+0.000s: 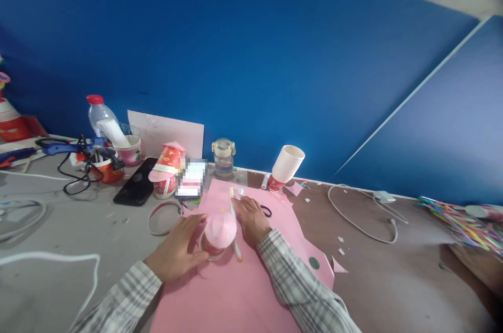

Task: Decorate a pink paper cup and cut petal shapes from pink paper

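My left hand (178,249) is wrapped round a paper cup with a pink paper cover (218,233), which stands on a large pink sheet (231,291). My right hand (251,220) lies just right of the cup and grips a white marker pen (234,225) that slants along the cup's right side. A black ring (266,211) lies on the sheet beyond the right hand.
A stack of paper cups (285,168) leans at the back, with a glass jar (223,156), a decorated red cup (167,170), a black phone (135,189), a water bottle (99,115) and a glue gun (58,149). A white cable (361,217) and coloured straws (459,217) lie right.
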Available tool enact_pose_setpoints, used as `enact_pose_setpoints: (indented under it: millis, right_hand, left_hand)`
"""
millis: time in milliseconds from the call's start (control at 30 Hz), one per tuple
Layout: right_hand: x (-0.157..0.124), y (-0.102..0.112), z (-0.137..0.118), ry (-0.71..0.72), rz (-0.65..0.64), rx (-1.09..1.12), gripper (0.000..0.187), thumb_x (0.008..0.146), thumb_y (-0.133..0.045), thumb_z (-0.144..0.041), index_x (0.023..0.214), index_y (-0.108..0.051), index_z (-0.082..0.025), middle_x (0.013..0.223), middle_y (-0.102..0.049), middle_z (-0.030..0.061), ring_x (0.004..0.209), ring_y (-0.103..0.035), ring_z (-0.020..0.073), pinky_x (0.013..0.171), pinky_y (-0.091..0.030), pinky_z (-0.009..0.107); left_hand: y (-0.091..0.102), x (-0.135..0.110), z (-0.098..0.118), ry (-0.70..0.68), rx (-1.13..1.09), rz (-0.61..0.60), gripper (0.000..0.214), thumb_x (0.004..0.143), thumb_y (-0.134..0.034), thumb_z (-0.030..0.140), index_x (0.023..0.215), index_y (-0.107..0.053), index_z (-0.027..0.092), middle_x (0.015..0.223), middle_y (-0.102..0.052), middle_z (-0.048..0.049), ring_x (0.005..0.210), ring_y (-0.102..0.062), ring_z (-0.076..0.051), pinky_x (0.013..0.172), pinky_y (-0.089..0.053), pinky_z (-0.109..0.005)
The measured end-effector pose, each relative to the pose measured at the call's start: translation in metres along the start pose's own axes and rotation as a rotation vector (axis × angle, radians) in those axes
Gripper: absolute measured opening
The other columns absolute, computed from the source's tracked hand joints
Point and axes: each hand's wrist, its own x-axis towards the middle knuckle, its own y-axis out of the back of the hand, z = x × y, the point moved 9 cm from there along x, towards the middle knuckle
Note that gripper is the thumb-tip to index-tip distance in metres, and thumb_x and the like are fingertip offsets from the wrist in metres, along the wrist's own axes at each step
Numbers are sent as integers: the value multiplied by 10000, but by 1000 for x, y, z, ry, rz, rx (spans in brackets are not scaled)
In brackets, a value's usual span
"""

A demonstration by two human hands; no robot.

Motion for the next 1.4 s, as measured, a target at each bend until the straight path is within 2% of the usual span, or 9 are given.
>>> enact_pose_setpoints:
  millis: [267, 400, 533, 733, 867, 1033, 1133, 1267, 1400]
  right_hand:
    - [3, 16, 34, -223, 34, -91, 262, 766, -468, -165, 985, -612, -158, 872, -672, 95, 799, -573, 241, 722, -381, 339]
    - [4, 13, 17, -207, -97, -61, 191, 795, -462, -200, 862, -640, -188, 795, -709, 39, 747, -619, 187, 721, -366, 281]
    - [-1, 2, -17, -152, -284, -39, 186, 795, -501, -282, 950, -599, -253, 716, -720, -21, 667, -640, 163, 676, -358, 250]
    - [-14, -6, -36, -207, -460, -99, 278, 747, -535, -361, 952, -578, -179, 701, -717, 74, 673, -651, 258, 691, -365, 326]
    - [-19, -11, -38, -271, -492, -98, 373, 715, -550, -337, 1046, -539, -166, 718, -715, 102, 674, -650, 287, 716, -373, 371]
    - [-18, -6, -29, -354, -436, 3, 449, 682, -535, -212, 1131, -519, -192, 687, -707, 73, 635, -637, 250, 643, -390, 314]
    - [-10, 13, -19, -393, -335, 112, 466, 707, -472, -163, 1164, -509, -245, 683, -682, 22, 611, -608, 193, 601, -391, 266]
    - [-1, 46, -8, -446, -201, 367, 382, 775, -346, -228, 1078, -577, -208, 555, -576, -27, 441, -487, 116, 470, -378, 214]
    - [1, 74, -11, -467, 44, 1299, 259, 715, -500, -340, 863, -652, -190, 486, -558, -24, 438, -461, 121, 459, -379, 235]
  left_hand:
    - [-10, 1, 8, 99, -8, -90, 800, 444, -719, 534, 1164, -419, 357, 1002, -613, 19, 885, -521, -230, 800, -429, -365]
    - [-14, 2, 9, 161, -21, -91, 587, 493, -677, 563, 1018, -536, 340, 814, -619, 46, 759, -531, -196, 694, -439, -327]
    - [-11, 2, 6, 167, -46, -17, 544, 485, -679, 562, 944, -575, 291, 828, -624, 30, 734, -540, -192, 655, -446, -317]
    - [-1, 1, -3, 197, -12, 121, 551, 435, -714, 520, 900, -588, 254, 804, -641, 13, 760, -556, -222, 651, -459, -341]
    - [1, 1, -1, 189, 50, 163, 493, 446, -724, 464, 870, -589, 253, 755, -629, 20, 711, -555, -213, 615, -456, -337]
    - [-1, 1, 0, 176, 53, 165, 451, 457, -720, 462, 836, -591, 253, 706, -603, 32, 651, -544, -194, 574, -443, -321]
    - [-2, 2, -1, 155, 53, 164, 483, 462, -714, 486, 863, -587, 248, 757, -617, 11, 689, -548, -209, 610, -444, -342]
    - [-4, 3, -2, 138, 81, 156, 464, 454, -729, 461, 844, -590, 252, 745, -621, 11, 711, -551, -223, 635, -451, -361]
    - [2, 3, 6, 37, 60, 178, 699, 389, -757, 475, 1020, -523, 285, 911, -638, -19, 849, -547, -262, 746, -458, -418]
